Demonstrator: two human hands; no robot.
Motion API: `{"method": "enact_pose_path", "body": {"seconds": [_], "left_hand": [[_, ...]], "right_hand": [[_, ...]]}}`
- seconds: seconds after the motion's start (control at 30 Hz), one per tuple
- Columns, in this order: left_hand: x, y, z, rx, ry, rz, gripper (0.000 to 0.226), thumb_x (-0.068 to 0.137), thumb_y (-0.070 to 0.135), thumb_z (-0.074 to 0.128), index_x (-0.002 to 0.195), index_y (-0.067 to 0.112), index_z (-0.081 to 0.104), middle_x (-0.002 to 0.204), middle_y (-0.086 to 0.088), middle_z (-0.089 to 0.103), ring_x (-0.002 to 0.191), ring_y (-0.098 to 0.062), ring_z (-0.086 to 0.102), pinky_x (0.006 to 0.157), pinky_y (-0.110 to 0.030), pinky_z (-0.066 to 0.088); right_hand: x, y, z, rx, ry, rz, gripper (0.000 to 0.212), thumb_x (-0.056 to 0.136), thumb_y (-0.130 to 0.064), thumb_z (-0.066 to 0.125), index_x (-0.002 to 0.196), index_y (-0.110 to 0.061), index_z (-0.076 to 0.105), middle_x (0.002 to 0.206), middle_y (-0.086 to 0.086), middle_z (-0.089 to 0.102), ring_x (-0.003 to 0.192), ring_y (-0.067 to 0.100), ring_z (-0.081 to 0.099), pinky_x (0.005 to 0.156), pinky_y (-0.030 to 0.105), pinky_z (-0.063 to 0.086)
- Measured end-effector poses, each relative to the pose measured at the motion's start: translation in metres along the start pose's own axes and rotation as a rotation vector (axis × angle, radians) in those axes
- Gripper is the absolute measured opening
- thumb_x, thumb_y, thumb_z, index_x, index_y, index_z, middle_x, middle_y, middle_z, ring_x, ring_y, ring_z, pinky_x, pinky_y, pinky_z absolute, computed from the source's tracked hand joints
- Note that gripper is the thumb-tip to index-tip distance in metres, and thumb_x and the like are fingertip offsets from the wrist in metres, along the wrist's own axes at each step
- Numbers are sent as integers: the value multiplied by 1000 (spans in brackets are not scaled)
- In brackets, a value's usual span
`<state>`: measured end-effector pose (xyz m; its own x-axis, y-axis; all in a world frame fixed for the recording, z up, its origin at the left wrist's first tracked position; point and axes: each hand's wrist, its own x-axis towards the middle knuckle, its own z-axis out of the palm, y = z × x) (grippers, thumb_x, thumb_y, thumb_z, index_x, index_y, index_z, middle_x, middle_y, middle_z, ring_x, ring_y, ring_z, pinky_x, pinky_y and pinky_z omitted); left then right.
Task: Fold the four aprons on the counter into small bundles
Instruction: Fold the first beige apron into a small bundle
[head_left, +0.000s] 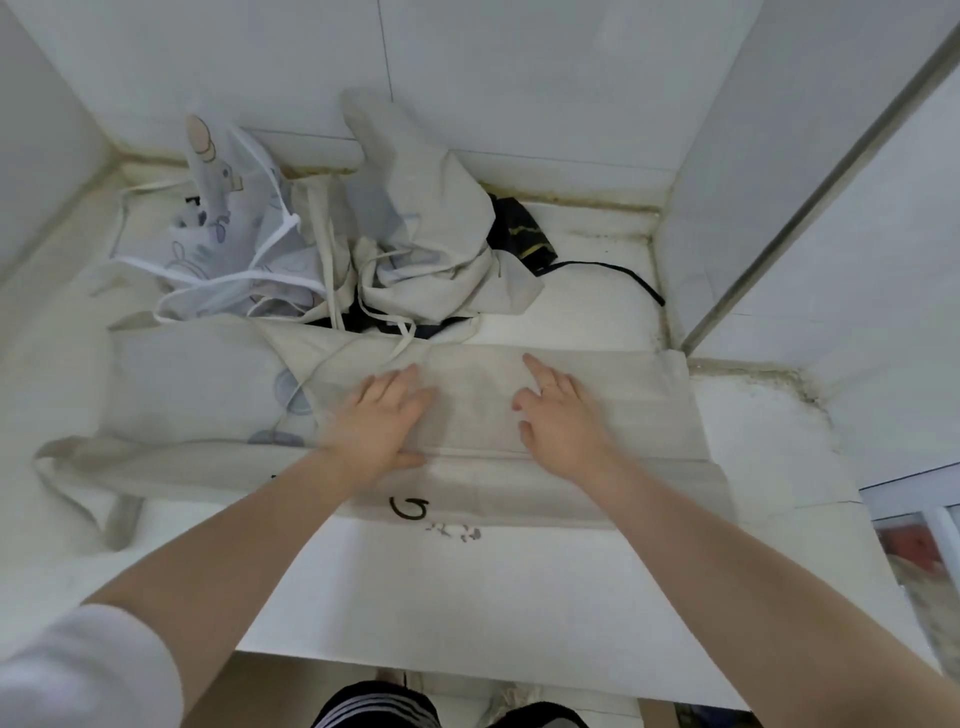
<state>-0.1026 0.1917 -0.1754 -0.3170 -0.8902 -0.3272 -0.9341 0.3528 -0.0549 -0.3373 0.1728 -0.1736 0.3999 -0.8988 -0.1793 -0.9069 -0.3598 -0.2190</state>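
A person is leaning over the white surface (545, 587) and working on the first of the aprons, a beige apron (597, 415) that is lying spread across the near middle of it. Its far edge looks to be doubled toward the person, making a long band. The left hand (382, 423) and the right hand (563, 423) are both pressing flat on that band, a little apart, fingers (410, 376) stretched out and released, grasping nothing. I would say they are smoothing a lengthwise fold.

Behind it, against the tiled wall, the others are waiting in a loose heap: a white printed apron (218, 234) at left, a second beige apron (431, 228) in the middle, and a dark apron (522, 234) mostly hidden beneath.

A strap loop (78, 483) is trailing off the left end. The next move, I judge, is calling for tucking that in, then folding the band across itself into a bundle.
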Motion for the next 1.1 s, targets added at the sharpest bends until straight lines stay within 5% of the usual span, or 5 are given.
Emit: {"method": "enact_pose_path", "body": {"seconds": [0.27, 0.53, 0.73, 0.87, 1.1], "left_hand": [[-3, -59, 2, 61, -66, -216, 116, 60, 81, 57, 148, 31, -1, 151, -19, -25, 138, -48, -13, 111, -57, -7], [14, -69, 3, -28, -55, -67, 114, 57, 74, 66, 145, 24, 15, 148, -16, 5, 139, -36, 0, 112, -46, 10], [24, -79, 9, -203, -144, 66, 117, 60, 64, 73, 144, 46, -6, 152, -16, -22, 141, -37, -9, 114, -48, 6], [27, -82, 9, -242, -147, 158, 106, 64, 60, 73, 146, 44, 8, 152, -10, -11, 138, -35, 4, 113, -45, 18], [17, -76, 5, -78, 92, 193, 118, 63, 58, 74, 148, 7, 9, 141, -8, 27, 128, -26, 32, 107, -33, 26]], "right_hand": [[74, -83, 17, 80, -132, 24, 40, 95, -20, 44, 133, -12, 43, 157, 8, 12, 143, 24, 16, 113, 33, 15], [130, -91, 15, -10, -182, 155, 62, 88, -26, 56, 145, -24, 29, 152, 10, 21, 140, 31, 19, 115, 41, 14], [143, -100, 9, -189, -194, 165, 62, 85, -40, 62, 139, -27, 35, 140, 9, 36, 134, 32, 26, 115, 42, 14], [142, -104, -2, -258, -163, 159, 57, 82, -41, 66, 130, -19, 45, 136, 11, 35, 130, 32, 29, 109, 38, 22], [121, -104, 7, -441, 148, -133, 22, 49, -7, 65, 69, -15, 65, 64, 0, 61, 59, 21, 60, 54, 25, 45]]}}
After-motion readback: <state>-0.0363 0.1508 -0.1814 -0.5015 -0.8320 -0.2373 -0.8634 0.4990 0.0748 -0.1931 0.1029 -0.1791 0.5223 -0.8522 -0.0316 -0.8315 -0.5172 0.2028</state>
